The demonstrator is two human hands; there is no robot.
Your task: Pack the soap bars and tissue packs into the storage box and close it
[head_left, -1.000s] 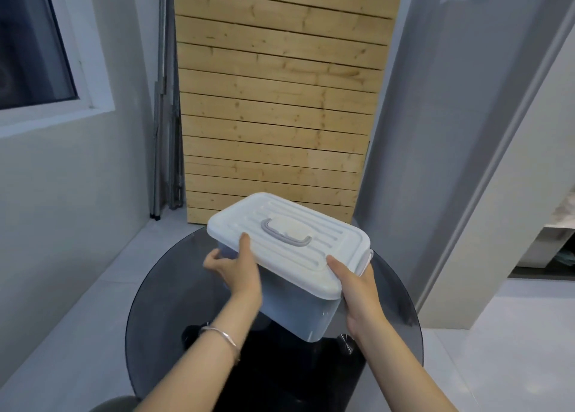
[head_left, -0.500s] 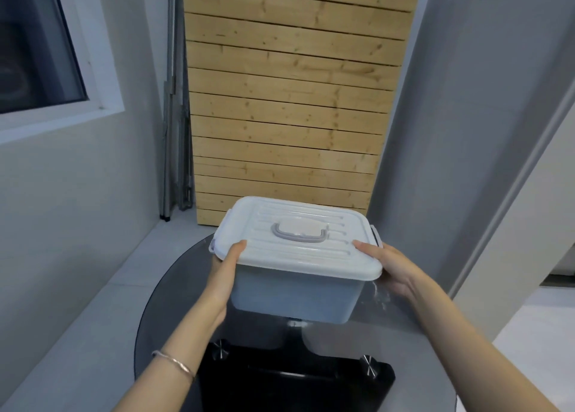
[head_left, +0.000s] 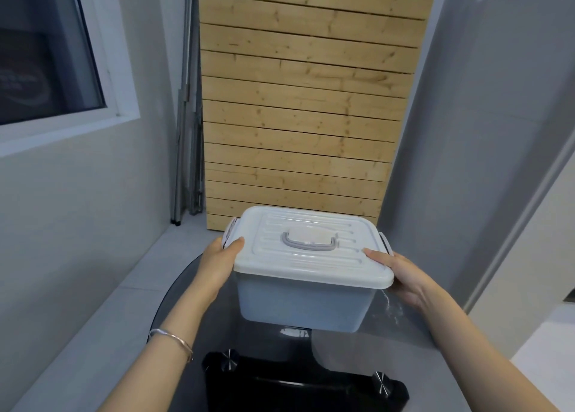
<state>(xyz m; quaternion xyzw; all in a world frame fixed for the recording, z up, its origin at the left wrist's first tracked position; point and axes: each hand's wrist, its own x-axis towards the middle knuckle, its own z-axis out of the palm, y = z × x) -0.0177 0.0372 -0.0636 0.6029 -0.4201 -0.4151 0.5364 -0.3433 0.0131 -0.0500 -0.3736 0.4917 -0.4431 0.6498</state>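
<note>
The left hand (head_left: 217,265) gripped the left side of the storage box (head_left: 301,305), its thumb lying across the edge of the white lid (head_left: 311,265) and its other fingers hidden behind the box wall. The right hand (head_left: 403,276) clasped the opposite side the same way, thumb pressed on the lid's rim and fingers tucked out of sight underneath. The lid sat fully on the box, with a grey carry handle (head_left: 308,250) folded flat at its centre and a side latch (head_left: 231,228) showing at each end. The pale blue walls did not let the contents be made out. The box was over the far part of a round dark glass table (head_left: 342,358); whether it touched the glass could not be told. A thin bracelet (head_left: 174,340) circled the left wrist. Behind the table a wooden slat panel (head_left: 311,100) leaned upright against the wall, folded metal poles (head_left: 188,100) stood just beside it, and a window (head_left: 46,53) was set in the left wall.
</note>
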